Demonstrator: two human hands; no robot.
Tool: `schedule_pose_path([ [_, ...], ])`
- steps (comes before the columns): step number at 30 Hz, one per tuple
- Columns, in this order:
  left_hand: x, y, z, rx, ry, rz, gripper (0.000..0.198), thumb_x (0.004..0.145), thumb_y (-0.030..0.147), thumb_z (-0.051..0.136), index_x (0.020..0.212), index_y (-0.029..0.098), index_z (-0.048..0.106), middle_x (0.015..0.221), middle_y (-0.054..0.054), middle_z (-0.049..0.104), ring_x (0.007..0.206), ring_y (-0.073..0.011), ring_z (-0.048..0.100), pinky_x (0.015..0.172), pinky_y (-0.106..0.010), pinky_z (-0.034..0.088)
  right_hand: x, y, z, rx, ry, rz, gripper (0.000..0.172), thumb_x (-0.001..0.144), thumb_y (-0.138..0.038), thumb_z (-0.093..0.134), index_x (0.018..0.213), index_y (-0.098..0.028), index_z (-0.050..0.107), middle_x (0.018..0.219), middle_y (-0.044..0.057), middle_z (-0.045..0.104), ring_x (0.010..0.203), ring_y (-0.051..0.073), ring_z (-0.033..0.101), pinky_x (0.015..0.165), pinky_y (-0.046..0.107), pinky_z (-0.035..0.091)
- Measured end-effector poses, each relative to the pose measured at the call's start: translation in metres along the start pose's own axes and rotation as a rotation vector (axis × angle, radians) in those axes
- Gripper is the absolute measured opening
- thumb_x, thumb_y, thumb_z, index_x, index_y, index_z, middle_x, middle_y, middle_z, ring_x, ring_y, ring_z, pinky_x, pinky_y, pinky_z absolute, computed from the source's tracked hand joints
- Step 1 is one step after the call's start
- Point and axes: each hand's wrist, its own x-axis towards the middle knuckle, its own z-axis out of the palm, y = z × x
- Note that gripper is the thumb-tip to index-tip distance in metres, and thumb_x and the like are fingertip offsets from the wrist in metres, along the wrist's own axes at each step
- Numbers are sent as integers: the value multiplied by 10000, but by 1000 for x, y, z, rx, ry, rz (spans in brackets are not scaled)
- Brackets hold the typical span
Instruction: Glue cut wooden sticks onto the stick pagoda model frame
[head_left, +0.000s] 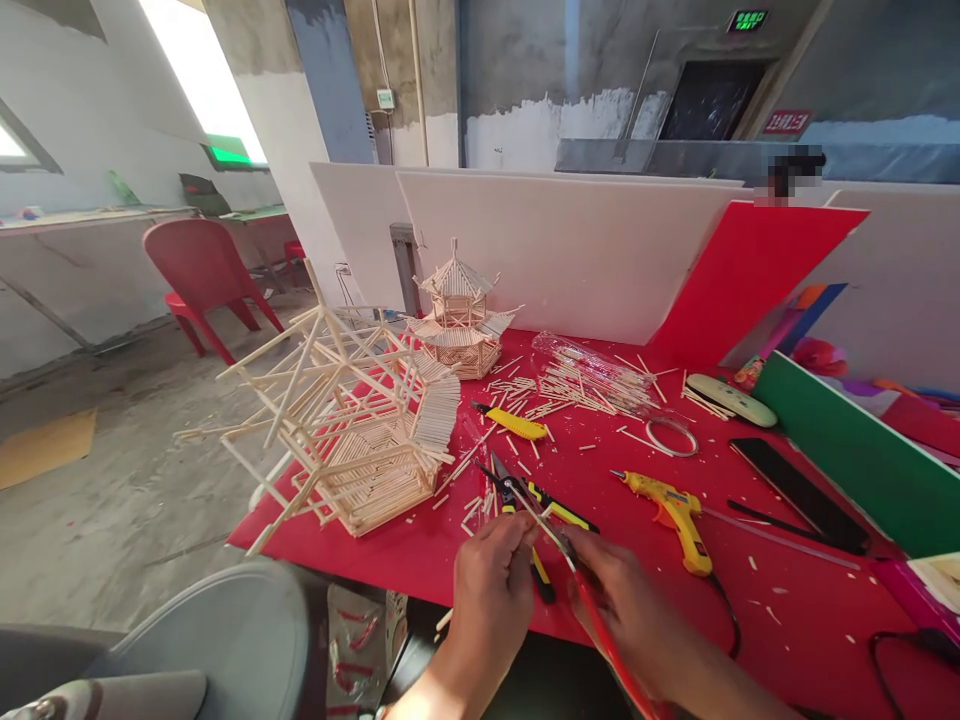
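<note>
My left hand (491,565) is closed, its thumb and fingers pinched together near the table's front edge; what they hold is hidden. A long, slim metal tool with a red handle (611,640) is in my right hand (619,590), its silver end slanting up past the left fingertips. A small pale bit of stick (546,515) shows by those fingertips. Behind and under my hands lie black-and-yellow pliers (566,510). A yellow utility knife (516,422) lies beyond them. To the left stands an unfinished pavilion frame (360,440) of thin wooden sticks.
A smaller pagoda model (456,325) stands farther back. Loose sticks (592,385) spill from a plastic bag. A yellow glue gun (675,515), a phone (799,495) and a green board (855,450) are to the right. A grey round stool (217,640) sits front left.
</note>
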Motion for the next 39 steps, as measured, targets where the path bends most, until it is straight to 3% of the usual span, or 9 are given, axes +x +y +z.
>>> schedule_pose_path([
  [2,4,1,0,-42,-31,-5,234,893,209,557,747,223,740,729,-89,705,654,-217,629,617,-276,450,0,-3,-4,45,-2,49,339,807,-131,483,1106,-216,619,937,32,651,880,198,624,801,272,511],
  [5,9,4,-3,-110,-58,-4,215,890,256,582,781,227,766,737,-91,711,658,-221,631,639,-282,461,-2,0,-3,178,-44,143,151,804,-143,489,900,-209,584,665,-51,485,581,109,451,527,194,381],
  [12,7,8,-12,-100,-45,-52,258,888,289,592,692,206,738,641,-69,657,599,-195,583,583,-263,417,-1,5,6,360,-59,196,83,755,-164,546,824,-210,541,655,-63,405,550,74,324,484,179,316],
  [19,16,-16,-17,-234,82,-221,238,802,395,701,808,174,790,600,-41,644,587,-178,574,569,-257,451,6,17,-4,564,-104,444,445,764,-399,598,1161,-200,578,483,-131,320,354,57,259,367,183,300],
  [22,17,-20,-14,-366,45,-359,332,754,466,744,861,153,777,619,-35,643,529,-137,546,487,-222,404,21,16,-19,337,-46,323,485,792,-473,625,1179,-182,612,563,-72,497,425,91,432,426,213,384],
  [26,17,-17,-13,-540,88,-594,412,658,504,819,809,130,739,552,19,554,410,-46,378,396,-170,265,60,11,-45,-275,30,216,425,918,-528,507,1156,-211,659,832,43,710,737,208,678,613,270,507],
  [30,17,-12,-20,-726,88,-691,420,576,460,884,760,117,725,581,17,550,447,-33,386,393,-144,231,114,21,-58,-558,146,282,464,933,-528,543,1204,-163,632,981,115,706,1014,322,658,821,403,509],
  [34,15,-11,-30,-830,108,-693,397,572,391,903,812,120,739,631,0,585,482,-45,429,392,-144,274,159,38,-62,-685,138,292,352,955,-368,594,1252,-180,576,1250,87,605,1062,225,626,890,434,542],
  [39,10,-15,-39,-902,156,-756,383,613,391,890,855,142,729,596,8,601,404,-24,359,345,-135,186,173,44,-60,-765,194,188,342,953,-364,600,1245,-187,581,1266,88,597,1056,217,626,886,430,547],
])
